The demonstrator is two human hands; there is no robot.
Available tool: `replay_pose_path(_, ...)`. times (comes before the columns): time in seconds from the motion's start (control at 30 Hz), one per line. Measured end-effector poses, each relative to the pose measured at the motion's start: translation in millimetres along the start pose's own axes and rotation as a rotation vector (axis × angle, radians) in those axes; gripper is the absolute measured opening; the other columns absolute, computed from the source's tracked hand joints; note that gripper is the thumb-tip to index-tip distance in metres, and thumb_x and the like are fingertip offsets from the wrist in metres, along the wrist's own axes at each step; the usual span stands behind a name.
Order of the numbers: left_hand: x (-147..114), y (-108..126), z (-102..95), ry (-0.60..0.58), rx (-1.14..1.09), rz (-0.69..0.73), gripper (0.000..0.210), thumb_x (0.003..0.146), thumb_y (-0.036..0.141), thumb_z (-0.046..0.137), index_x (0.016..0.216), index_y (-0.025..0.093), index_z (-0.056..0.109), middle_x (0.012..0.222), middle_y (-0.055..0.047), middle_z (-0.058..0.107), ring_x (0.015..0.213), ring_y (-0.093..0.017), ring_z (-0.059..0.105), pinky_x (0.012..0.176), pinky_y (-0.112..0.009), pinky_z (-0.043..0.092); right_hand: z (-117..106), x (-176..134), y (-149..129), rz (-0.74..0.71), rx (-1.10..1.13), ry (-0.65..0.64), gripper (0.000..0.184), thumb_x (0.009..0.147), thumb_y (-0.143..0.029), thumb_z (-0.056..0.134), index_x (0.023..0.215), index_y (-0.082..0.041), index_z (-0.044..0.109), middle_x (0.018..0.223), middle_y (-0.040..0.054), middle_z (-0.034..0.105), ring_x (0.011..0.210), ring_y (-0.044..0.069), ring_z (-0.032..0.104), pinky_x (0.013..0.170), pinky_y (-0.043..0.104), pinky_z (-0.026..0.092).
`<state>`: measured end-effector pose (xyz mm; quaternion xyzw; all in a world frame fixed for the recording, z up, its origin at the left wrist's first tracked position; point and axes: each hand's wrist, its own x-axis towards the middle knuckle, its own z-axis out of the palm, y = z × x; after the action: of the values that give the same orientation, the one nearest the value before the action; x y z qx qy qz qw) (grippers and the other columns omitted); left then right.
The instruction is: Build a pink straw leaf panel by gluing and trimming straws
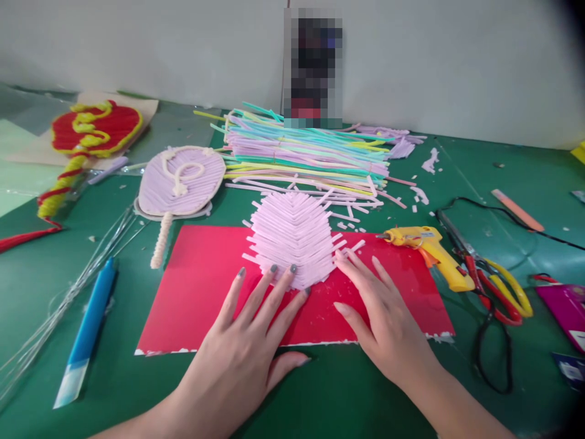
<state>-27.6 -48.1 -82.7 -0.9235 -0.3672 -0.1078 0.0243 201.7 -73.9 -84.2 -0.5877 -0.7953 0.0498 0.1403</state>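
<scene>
So from my end the left hand [249,341] is spread flat, fingertips on the near edge of the pink panel [295,235], which lies across the far edge of the red card [183,292]. The right hand [386,314] looks relaxed and empty, fingertips by some stray strips [355,247] (can't tell if they're touching). My worry: lopsided pressing could skew the rows if they're not stuck down well. The glue gun [423,244] points this way too, so a careless reach might mean a burn if it's hot.

No readable text or numbers anywhere.
</scene>
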Motion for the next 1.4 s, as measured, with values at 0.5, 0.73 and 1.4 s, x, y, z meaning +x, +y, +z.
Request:
replay_pose_path(0.5, -1.5, -0.1, 1.8, 0.009, -0.005, 0.006, 0.058, 0.092, 0.06, 0.034, 0.135, 0.026, 0.05, 0.143, -0.007, 0.048, 0.129, -0.028, 0.046, 0.114, -0.051, 0.017, -0.6, 1.3, -1.6, 0.02, 0.017, -0.006, 0.05, 0.096, -0.033, 0.04, 0.144, -0.02, 0.032, 0.144, 0.0089, 0.046, 0.136, 0.023, 0.037, 0.108, 0.049, 0.04)
replay_pose_path(0.73, -0.1, 0.0, 1.0, 0.018, -0.005, 0.007, 0.058, 0.092, 0.059, 0.033, 0.135, 0.024, 0.051, 0.143, -0.007, 0.049, 0.129, -0.028, 0.046, 0.114, -0.051, 0.017, 1.1, 0.8, -0.8, 0.01, 0.034, 0.002, 0.045, 0.096, -0.031, 0.042, 0.139, -0.019, 0.037, 0.145, 0.0091, 0.045, 0.137, 0.023, 0.036, 0.109, 0.049, 0.038)
replay_pose_path(1.4, -1.6, -0.5, 2.4, 0.01, 0.013, 0.008, 0.059, 0.092, 0.06, 0.032, 0.136, 0.025, 0.049, 0.143, -0.006, 0.048, 0.13, -0.028, 0.045, 0.115, -0.051, 0.017, 1.6, 1.6, -1.0, 0.014, 0.08, 0.044, 0.038, 0.095, -0.029, 0.044, 0.132, -0.018, 0.042, 0.142, 0.0116, 0.048, 0.135, 0.023, 0.039, 0.108, 0.049, 0.04)
